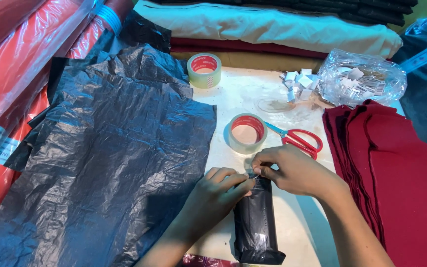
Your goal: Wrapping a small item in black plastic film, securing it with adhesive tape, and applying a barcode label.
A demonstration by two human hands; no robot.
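Observation:
A narrow bundle wrapped in black plastic [256,225] lies lengthwise on the white table near the front edge. My left hand [218,195] grips its far end from the left. My right hand [290,169] pinches the same end from the right, fingertips meeting the left hand's at the top of the bundle. A roll of clear tape [246,133] stands just beyond my hands, with red-handled scissors [300,139] beside it to the right.
A large black plastic sheet [109,153] covers the table's left. Stacked dark red fabric pieces [396,173] lie at the right. A second tape roll [204,70], small white tags [298,81] and a clear bag of tags [362,79] sit further back. Red wrapped rolls [21,64] lie at the left.

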